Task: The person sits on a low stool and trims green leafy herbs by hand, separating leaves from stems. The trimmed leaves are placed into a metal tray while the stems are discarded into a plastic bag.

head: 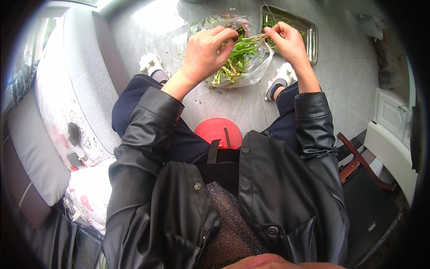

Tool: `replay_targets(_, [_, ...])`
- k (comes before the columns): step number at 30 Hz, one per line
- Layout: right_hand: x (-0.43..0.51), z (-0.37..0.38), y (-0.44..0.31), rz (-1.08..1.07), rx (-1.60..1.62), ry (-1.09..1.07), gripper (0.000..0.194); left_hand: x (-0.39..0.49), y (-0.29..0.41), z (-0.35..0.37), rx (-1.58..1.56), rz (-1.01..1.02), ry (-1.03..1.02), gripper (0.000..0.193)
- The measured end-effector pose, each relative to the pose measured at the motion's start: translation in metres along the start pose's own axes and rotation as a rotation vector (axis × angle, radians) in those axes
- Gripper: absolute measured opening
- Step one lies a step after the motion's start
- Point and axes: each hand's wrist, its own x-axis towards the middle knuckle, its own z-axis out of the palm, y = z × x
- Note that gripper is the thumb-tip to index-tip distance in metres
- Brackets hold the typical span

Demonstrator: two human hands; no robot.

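Observation:
My right hand [289, 42] pinches the pale root ends of a bunch of leafy greens [249, 43], and a thin stick-like tool [270, 12] points up from its fingers. On the other side, my left hand [209, 50] is beside the leaves with its thumb and fingertips close together; a small dark piece shows at the fingertips, but whether it is gripped is unclear. Below both hands, a clear plastic bag [263, 69] lies spread on the floor with loose greens [231, 65] on it. A metal tray [314, 43] holding more greens stands behind my right hand.
My feet in white slippers [150, 63] flank the bag. A red plastic stool or bucket [216, 129] is between my legs. A grey sofa [80, 67] runs along the left. At the right are a dark chair with a wooden armrest [368, 168] and a white cabinet [391, 111].

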Motion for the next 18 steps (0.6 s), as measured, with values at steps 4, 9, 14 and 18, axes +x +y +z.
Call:
replay_targets(4, [0.0007,0.0005,0.0011,-0.005,0.008,0.005,0.033,-0.0017,0.0004,0.0012,-0.02,-0.037,-0.016,0.018])
replay_targets(9, [0.0018,0.0011,0.0029,-0.009,0.012,0.0,0.034,-0.001,0.0006,0.0,-0.005,-0.055,-0.041,0.015])
replay_targets(14, [0.0003,0.0,0.0005,-0.004,0.003,-0.007,0.033,0.0004,0.0017,-0.0016,0.01,-0.035,-0.02,0.013])
replay_targets(18, [-0.0001,-0.0004,-0.001,0.01,-0.014,0.006,0.034,0.0023,0.0026,-0.0013,-0.025,0.013,0.013,0.012])
